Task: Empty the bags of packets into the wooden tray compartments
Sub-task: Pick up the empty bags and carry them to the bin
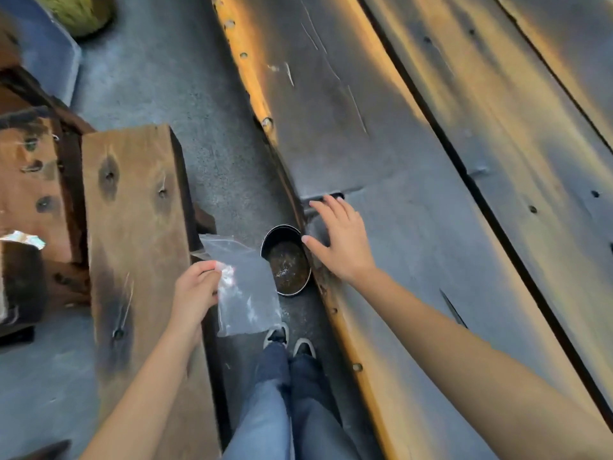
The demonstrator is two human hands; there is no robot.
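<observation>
My left hand (195,290) pinches the top edge of a clear plastic bag (247,297), which hangs limp and looks empty, over the gap between a wooden bench and a table. My right hand (338,240) rests flat with fingers spread on the near edge of the dark plank table (414,161), holding nothing. No wooden tray and no packets are in view.
A round metal can (288,260) with dark residue stands on the concrete floor below the table edge. A worn wooden bench plank (136,227) runs along the left. My legs and shoes (288,343) are in the gap. A green fruit (79,11) lies top left.
</observation>
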